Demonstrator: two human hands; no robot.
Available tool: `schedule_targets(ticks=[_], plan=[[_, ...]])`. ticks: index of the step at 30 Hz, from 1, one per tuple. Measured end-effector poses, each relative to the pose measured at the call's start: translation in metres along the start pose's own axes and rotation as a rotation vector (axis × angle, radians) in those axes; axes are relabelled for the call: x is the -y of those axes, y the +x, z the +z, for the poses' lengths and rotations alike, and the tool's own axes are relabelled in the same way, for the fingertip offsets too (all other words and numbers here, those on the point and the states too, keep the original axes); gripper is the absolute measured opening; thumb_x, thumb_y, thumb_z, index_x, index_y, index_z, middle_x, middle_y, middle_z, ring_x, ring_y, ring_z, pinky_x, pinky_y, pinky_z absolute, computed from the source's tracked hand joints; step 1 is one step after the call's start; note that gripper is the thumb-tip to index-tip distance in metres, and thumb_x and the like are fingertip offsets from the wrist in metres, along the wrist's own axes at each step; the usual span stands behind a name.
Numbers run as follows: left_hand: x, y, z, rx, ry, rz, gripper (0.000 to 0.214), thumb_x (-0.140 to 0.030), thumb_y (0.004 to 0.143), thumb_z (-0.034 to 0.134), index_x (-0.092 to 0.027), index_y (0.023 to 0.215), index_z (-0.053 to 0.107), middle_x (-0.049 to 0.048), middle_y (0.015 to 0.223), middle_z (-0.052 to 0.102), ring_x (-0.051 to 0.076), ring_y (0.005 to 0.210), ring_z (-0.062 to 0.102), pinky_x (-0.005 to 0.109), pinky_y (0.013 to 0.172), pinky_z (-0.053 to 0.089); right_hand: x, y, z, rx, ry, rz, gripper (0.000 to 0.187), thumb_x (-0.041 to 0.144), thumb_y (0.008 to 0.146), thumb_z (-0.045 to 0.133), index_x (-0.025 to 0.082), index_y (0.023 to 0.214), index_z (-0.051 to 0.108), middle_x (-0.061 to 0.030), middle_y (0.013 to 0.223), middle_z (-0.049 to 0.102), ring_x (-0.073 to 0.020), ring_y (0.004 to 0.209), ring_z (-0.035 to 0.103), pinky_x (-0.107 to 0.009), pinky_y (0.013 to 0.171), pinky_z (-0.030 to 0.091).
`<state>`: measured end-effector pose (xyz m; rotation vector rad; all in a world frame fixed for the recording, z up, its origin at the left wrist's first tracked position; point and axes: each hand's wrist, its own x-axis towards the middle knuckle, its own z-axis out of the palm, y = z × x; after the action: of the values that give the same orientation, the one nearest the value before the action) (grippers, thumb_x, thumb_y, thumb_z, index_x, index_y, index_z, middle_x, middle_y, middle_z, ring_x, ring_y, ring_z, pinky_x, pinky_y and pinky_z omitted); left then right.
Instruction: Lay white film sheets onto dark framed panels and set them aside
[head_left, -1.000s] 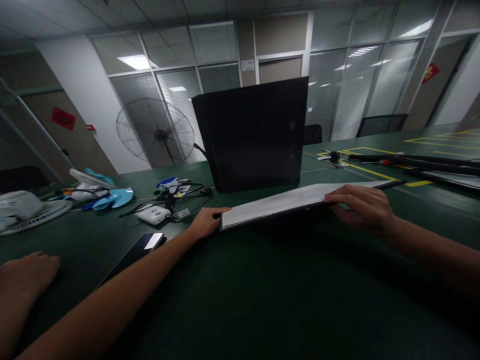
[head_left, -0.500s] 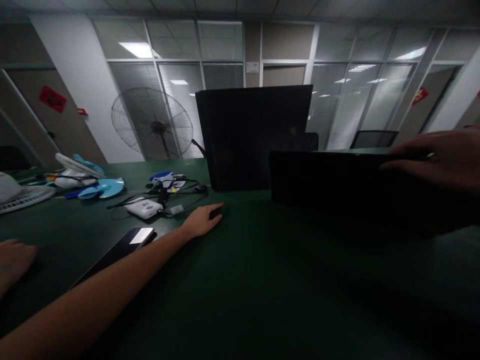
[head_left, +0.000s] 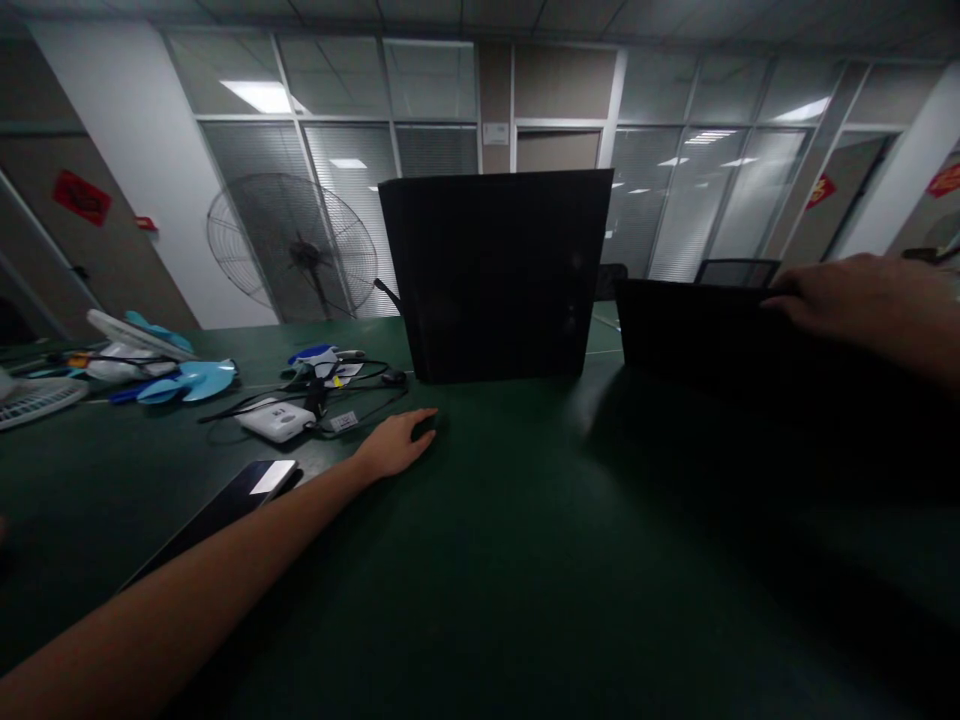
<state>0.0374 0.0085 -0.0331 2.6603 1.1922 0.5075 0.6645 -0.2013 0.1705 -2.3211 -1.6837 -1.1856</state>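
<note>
My right hand pinches the top edge of a black flat panel, thumb on the near side. The panel stands tilted at the right, and its lower part merges into dark shadow. My left hand rests on the green table with thumb and fingers apart, holding nothing. Beyond it, a large black box-shaped case stands upright, apart from the panel. Under my left forearm lies a dark flat slab with a white label, partly hidden.
A white box-like device with black cables is left of my left hand. Light-blue fan blades and a white fan grille lie farther left. A large wire-cage fan stands behind the table; a chair is at the back right.
The black panel has moved right, away from the case, in my right hand. My left hand has stayed on the table. Another hand at the left edge has nearly left view.
</note>
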Motion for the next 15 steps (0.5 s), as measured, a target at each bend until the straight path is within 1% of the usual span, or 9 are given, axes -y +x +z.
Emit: schedule_targets(ticks=[1, 3, 5, 7, 9, 11, 13, 15], plan=[[0.000, 0.000, 0.000, 0.000, -0.004, 0.002, 0.064, -0.053, 0.097, 0.051, -0.020, 0.152, 0.055, 0.0124, 0.149, 0.062, 0.034, 0.135, 0.060, 0.047, 0.118, 0.043, 0.002, 0.002, 0.006, -0.009, 0.005, 0.010, 0.135, 0.108, 0.048, 0.001, 0.010, 0.097, 0.080, -0.0132, 0.059, 0.061, -0.0004, 0.036, 0.029, -0.033, 0.056, 0.015], [-0.001, -0.001, 0.000, -0.001, -0.006, 0.000, 0.064, -0.053, 0.097, 0.052, -0.021, 0.151, 0.056, 0.0124, 0.149, 0.062, 0.034, 0.134, 0.061, 0.047, 0.118, 0.043, 0.007, 0.005, 0.015, -0.023, 0.008, 0.017, 0.134, 0.107, 0.050, -0.002, 0.006, 0.089, 0.077, -0.0127, 0.055, 0.058, -0.0010, 0.035, 0.027, -0.033, 0.057, 0.016], [-0.001, -0.001, 0.000, -0.001, 0.001, -0.005, 0.064, -0.053, 0.097, 0.051, -0.021, 0.151, 0.056, 0.0120, 0.149, 0.062, 0.034, 0.135, 0.061, 0.046, 0.118, 0.043, 0.014, 0.006, 0.019, -0.040, 0.012, 0.001, 0.129, 0.105, 0.058, -0.004, 0.005, 0.085, 0.074, -0.0125, 0.057, 0.059, -0.0015, 0.035, 0.028, -0.033, 0.059, 0.017], [-0.001, -0.001, 0.000, 0.003, 0.010, -0.003, 0.064, -0.053, 0.097, 0.050, -0.021, 0.152, 0.055, 0.0118, 0.150, 0.061, 0.034, 0.136, 0.060, 0.046, 0.119, 0.042, 0.022, 0.004, 0.019, -0.060, 0.021, -0.012, 0.125, 0.102, 0.065, -0.005, 0.005, 0.082, 0.072, -0.0121, 0.057, 0.059, -0.0014, 0.035, 0.025, -0.033, 0.059, 0.017], [0.000, -0.001, 0.000, 0.007, 0.016, 0.006, 0.064, -0.053, 0.097, 0.049, -0.021, 0.152, 0.054, 0.0118, 0.151, 0.060, 0.033, 0.137, 0.059, 0.046, 0.119, 0.042, 0.030, -0.002, 0.015, -0.076, 0.032, -0.024, 0.120, 0.102, 0.071, -0.002, 0.006, 0.078, 0.070, -0.0107, 0.053, 0.056, -0.0007, 0.034, 0.019, -0.032, 0.058, 0.016], [0.001, -0.001, 0.000, 0.006, 0.010, 0.013, 0.063, -0.053, 0.097, 0.048, -0.021, 0.152, 0.055, 0.0112, 0.151, 0.060, 0.032, 0.137, 0.059, 0.045, 0.119, 0.042, 0.036, -0.010, 0.008, -0.097, 0.045, -0.036, 0.113, 0.102, 0.075, 0.007, 0.008, 0.076, 0.069, -0.0099, 0.050, 0.053, -0.0005, 0.035, 0.016, -0.032, 0.058, 0.015], [0.002, -0.001, 0.000, -0.001, -0.007, 0.019, 0.063, -0.053, 0.096, 0.050, -0.021, 0.150, 0.057, 0.0108, 0.151, 0.061, 0.032, 0.135, 0.060, 0.044, 0.118, 0.043, 0.040, -0.022, -0.001, -0.119, 0.054, -0.049, 0.110, 0.102, 0.077, 0.011, 0.009, 0.078, 0.069, -0.0106, 0.051, 0.054, -0.0015, 0.036, 0.019, -0.031, 0.058, 0.014], [0.002, -0.001, 0.001, -0.016, -0.023, 0.018, 0.063, -0.052, 0.095, 0.052, -0.021, 0.149, 0.058, 0.0111, 0.149, 0.062, 0.033, 0.135, 0.061, 0.045, 0.117, 0.044, 0.039, -0.035, -0.011, -0.206, 0.138, -0.059, 0.106, 0.102, 0.078, 0.020, 0.010, 0.084, 0.071, -0.0111, 0.053, 0.056, -0.0031, 0.038, 0.024, -0.030, 0.058, 0.016]])
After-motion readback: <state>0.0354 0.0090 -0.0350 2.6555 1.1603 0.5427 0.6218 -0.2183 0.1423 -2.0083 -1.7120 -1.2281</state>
